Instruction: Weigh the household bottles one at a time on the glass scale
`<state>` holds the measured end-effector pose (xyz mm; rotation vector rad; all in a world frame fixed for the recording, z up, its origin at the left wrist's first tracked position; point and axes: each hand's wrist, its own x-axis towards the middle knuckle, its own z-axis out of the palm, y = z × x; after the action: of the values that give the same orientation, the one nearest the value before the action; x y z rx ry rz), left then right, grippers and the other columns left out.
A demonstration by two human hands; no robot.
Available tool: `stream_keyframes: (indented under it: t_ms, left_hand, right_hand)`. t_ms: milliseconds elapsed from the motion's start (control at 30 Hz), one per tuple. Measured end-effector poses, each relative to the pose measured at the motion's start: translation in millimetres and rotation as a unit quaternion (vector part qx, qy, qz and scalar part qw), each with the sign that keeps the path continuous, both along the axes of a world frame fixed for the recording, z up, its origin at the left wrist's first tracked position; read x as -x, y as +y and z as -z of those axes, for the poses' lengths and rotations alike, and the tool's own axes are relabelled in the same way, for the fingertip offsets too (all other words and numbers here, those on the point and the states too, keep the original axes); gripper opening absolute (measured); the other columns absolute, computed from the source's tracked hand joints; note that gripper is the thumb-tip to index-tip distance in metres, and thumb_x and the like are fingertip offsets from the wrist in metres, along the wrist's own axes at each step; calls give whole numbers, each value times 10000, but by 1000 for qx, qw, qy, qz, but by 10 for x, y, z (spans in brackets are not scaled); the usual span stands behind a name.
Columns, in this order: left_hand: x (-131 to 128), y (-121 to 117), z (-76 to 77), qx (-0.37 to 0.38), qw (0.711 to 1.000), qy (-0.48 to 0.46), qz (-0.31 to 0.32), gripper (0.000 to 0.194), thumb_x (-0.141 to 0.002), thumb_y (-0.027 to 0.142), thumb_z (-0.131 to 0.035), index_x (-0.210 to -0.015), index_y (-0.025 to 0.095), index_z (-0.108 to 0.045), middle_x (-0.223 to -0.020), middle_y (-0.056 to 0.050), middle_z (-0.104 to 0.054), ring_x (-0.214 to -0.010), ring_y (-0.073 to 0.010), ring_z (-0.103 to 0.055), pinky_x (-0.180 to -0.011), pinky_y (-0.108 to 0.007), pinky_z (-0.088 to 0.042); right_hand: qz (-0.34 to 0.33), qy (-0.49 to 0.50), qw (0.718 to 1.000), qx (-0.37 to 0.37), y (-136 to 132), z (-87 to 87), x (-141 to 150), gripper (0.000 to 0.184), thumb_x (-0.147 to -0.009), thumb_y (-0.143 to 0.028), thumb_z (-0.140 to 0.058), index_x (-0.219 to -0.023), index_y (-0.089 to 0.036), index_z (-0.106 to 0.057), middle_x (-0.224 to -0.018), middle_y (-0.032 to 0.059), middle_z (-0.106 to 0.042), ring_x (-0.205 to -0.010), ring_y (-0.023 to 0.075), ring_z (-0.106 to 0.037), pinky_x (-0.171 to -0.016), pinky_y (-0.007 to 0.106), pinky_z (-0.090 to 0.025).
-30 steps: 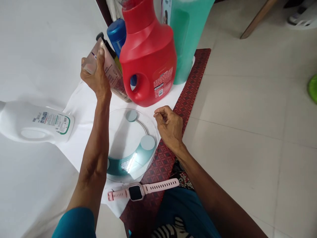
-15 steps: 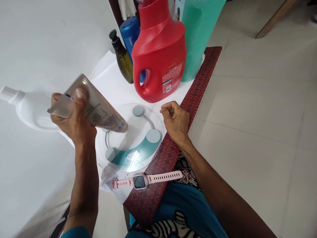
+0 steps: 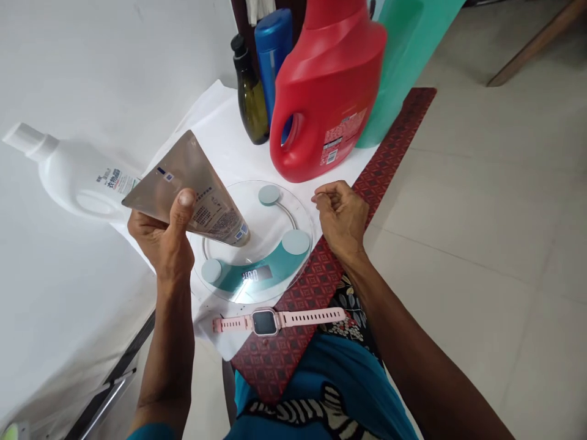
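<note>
My left hand (image 3: 162, 238) is closed round a silvery-beige squeeze tube (image 3: 197, 198), thumb on its printed face. The tube slants with its narrow end low over a round glass bathroom scale (image 3: 250, 293); whether it touches the glass I cannot tell. A lit display shows on the scale's teal band, its digits too small to read surely. My right hand (image 3: 343, 214) is curled in a loose fist by the table edge, right of the scale, with nothing visible in it. A pink-strapped smartwatch (image 3: 265, 321) lies in front of the scale.
Behind the scale stand a red detergent jug (image 3: 328, 91), a dark green pump bottle (image 3: 252, 107), a blue bottle (image 3: 274, 49) and a tall green container (image 3: 408, 55). A white jug (image 3: 77, 177) is at the left by the wall. Red patterned cloth (image 3: 389, 165) borders the table's right edge.
The camera view has shifted, so things sit farther right. My left hand has turned the tube, showing more of its printed face, and my thumb sits lower on it. My right hand stays curled.
</note>
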<state>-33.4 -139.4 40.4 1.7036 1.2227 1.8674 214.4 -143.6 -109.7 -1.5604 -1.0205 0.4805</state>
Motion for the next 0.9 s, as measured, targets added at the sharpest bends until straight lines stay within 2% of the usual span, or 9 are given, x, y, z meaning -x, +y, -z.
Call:
stream_keyframes:
  t_ms: [167,233,333,400,467,567,667,767,900]
  left_hand:
    - [102,15,90,-29,999,-7,31,465,-775,647,-968,-776,256,-716,-800,-5,-651,-823,-229,-649,-826,-436,-564]
    - [127,48,60,-74,996,-12,58,479,-798,722,-911,-910,270,-797,-915,-13,-700,-920,-239,-679,-922,-440,-581]
    - [161,70,-27,-115,989,-19,87,610,-935,839,-695,-1160,292,-845,-1126,-35,-718,-1135,-261,-693,-1128,-452,-551]
    - [187,45,-61,-117,990,-22,80,661,-984,864,-594,-1197,290,-842,-1164,-45,-711,-1191,-274,-693,-1192,-474,-533]
    - [208,-17,-43,-96,993,-7,66,626,-932,879,-664,-1151,316,-830,-1159,-46,-738,-1196,-304,-708,-1149,-513,-574]
    - [200,-143,75,18,995,61,74,517,-770,747,-939,-999,306,-796,-1041,-36,-785,-1013,-299,-763,-900,-497,-663]
    - [134,-220,214,91,989,100,56,386,-772,513,-1024,-911,234,-796,-909,-18,-784,-820,-222,-755,-767,-415,-659]
    - [101,-178,259,66,997,41,7,256,-822,394,-992,-882,217,-817,-894,-14,-793,-820,-206,-743,-790,-408,-657]
    - [308,23,92,-20,996,-62,-57,203,-745,280,-976,-830,215,-804,-887,-2,-779,-865,-210,-728,-920,-453,-642]
  right_hand:
    - [11,7,1000,-6,3,1,6,118,-884,-309,-594,-905,-254,-697,-808,4,-786,-693,209,-701,-739,370,-532]
    - [9,12,1000,-8,3,2,6,118,-881,-312,-594,-903,-255,-694,-807,5,-785,-704,212,-708,-743,373,-537]
    - [7,10,1000,-10,-2,0,4,119,-884,-308,-594,-906,-253,-697,-811,6,-789,-691,204,-699,-741,374,-534]
    - [9,10,1000,-11,-4,0,4,123,-887,-305,-595,-909,-250,-703,-815,9,-793,-684,201,-694,-730,372,-527]
    - [12,12,1000,-13,-5,1,4,119,-890,-301,-596,-908,-250,-703,-811,8,-791,-692,202,-699,-727,371,-531]
    - [9,12,1000,-16,-9,3,4,103,-894,-292,-605,-908,-252,-699,-808,3,-783,-707,204,-706,-737,374,-549]
    - [2,10,1000,-18,-16,4,3,86,-904,-278,-608,-907,-255,-692,-815,-1,-780,-726,204,-715,-750,375,-562]
    - [-1,11,1000,-16,-22,9,3,77,-916,-272,-608,-911,-257,-683,-796,-6,-763,-718,201,-710,-749,375,-561]
    - [5,10,1000,-10,-18,18,0,69,-910,-282,-619,-907,-256,-682,-771,-9,-756,-694,197,-703,-728,368,-541]
